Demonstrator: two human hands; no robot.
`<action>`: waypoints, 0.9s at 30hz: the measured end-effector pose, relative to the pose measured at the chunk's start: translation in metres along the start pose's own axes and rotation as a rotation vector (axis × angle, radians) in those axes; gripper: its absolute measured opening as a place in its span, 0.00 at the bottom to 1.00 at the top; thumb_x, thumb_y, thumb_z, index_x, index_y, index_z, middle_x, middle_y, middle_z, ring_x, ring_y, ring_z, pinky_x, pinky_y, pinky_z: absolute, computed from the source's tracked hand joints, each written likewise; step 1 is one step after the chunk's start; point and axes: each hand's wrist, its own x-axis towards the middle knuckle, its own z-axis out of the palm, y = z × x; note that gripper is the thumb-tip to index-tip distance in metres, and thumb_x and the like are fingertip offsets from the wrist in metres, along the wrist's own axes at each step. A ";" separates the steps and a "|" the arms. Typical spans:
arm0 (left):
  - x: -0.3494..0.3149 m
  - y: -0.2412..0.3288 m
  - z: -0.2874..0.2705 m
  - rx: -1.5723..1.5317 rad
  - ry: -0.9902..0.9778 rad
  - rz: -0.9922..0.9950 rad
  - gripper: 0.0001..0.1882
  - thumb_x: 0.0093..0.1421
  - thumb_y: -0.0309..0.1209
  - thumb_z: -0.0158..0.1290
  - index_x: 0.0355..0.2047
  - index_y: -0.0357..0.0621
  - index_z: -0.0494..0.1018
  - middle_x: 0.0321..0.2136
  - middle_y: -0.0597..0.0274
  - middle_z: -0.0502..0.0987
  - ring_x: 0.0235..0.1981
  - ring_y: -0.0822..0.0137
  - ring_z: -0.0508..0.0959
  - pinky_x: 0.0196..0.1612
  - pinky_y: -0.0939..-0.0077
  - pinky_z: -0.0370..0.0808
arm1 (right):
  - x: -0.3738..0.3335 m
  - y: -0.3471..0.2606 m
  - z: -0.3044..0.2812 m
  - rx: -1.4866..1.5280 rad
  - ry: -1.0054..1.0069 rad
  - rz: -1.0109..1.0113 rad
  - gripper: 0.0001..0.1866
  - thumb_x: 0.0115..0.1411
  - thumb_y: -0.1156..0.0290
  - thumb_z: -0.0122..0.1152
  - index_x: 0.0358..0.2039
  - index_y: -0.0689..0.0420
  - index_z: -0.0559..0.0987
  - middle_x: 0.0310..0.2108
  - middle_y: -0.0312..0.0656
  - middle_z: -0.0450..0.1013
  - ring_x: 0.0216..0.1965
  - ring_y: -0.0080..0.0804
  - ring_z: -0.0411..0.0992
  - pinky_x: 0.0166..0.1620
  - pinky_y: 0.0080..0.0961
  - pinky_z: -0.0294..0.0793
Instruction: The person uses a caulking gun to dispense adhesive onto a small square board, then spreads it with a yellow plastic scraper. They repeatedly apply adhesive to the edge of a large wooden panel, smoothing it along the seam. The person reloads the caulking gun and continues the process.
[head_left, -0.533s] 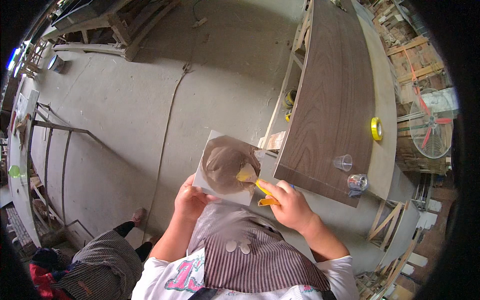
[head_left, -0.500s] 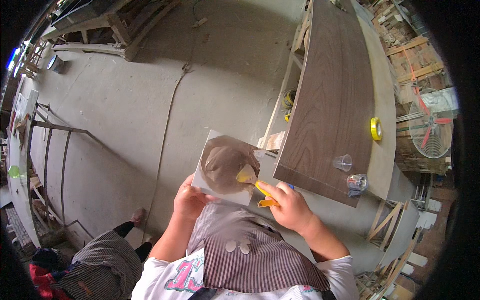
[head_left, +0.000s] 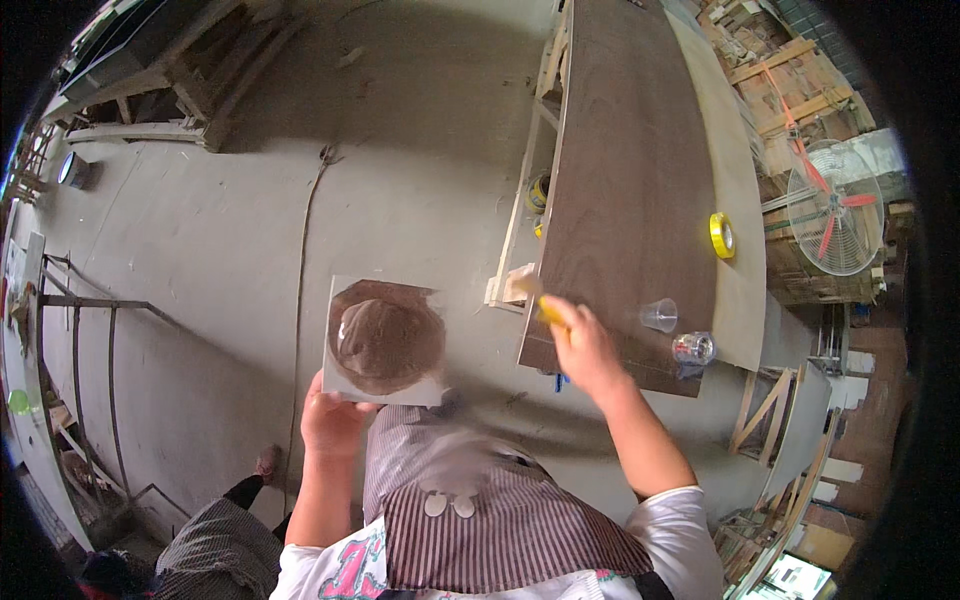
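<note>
My left hand [head_left: 332, 418] grips the near edge of a square white board [head_left: 340, 384], holding it out in front of my apron. A round, thick mound of brown paste [head_left: 385, 338] is spread over the board's face. My right hand [head_left: 588, 352] is closed around the yellow handle of a putty knife [head_left: 549, 309], away from the board. The knife's blade, smeared by motion, is at the near left edge of a dark brown wood-grain panel [head_left: 640, 170].
On the panel stand a clear plastic cup [head_left: 660, 315] and a shiny jar [head_left: 693, 348]; farther right lies a yellow tape roll [head_left: 722, 236]. A caged fan [head_left: 835, 207] stands at right. Another person [head_left: 215, 545] is at lower left, near a metal frame [head_left: 110, 305].
The putty knife has left the paste and moved right to the panel's edge with my right hand. My left hand has shifted the board to the left and turned it.
</note>
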 end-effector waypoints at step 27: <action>0.002 -0.001 0.000 0.057 -0.004 -0.081 0.29 0.55 0.33 0.56 0.54 0.30 0.64 0.48 0.46 0.74 0.46 0.53 0.79 0.43 0.59 0.84 | -0.005 0.029 0.006 -0.186 -0.002 0.124 0.23 0.59 0.75 0.55 0.56 0.51 0.72 0.40 0.53 0.73 0.40 0.54 0.74 0.44 0.45 0.75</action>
